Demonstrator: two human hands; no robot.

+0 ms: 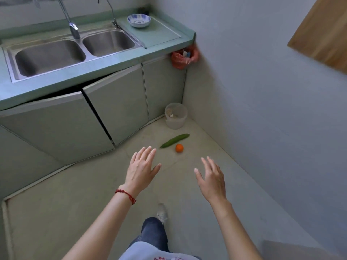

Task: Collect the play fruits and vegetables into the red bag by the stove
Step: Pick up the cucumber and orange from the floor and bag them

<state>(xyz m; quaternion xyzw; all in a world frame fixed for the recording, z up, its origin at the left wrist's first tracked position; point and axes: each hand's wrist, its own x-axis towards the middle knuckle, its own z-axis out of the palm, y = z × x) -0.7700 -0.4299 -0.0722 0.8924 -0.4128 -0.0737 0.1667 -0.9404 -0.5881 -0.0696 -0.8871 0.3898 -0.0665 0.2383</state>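
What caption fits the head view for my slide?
Open left hand and right hand reach toward cucumber and orange on the floor.

Floor (112, 212): grey, bare concrete. On it cucumber (174, 140) lying slanted, orange (179, 148) just beside its middle, apart. Pale bucket (176, 115) upright in corner, near cucumber tip. Counter (56, 81): green, with double sink (56, 53); bowl (139, 20) on right end.
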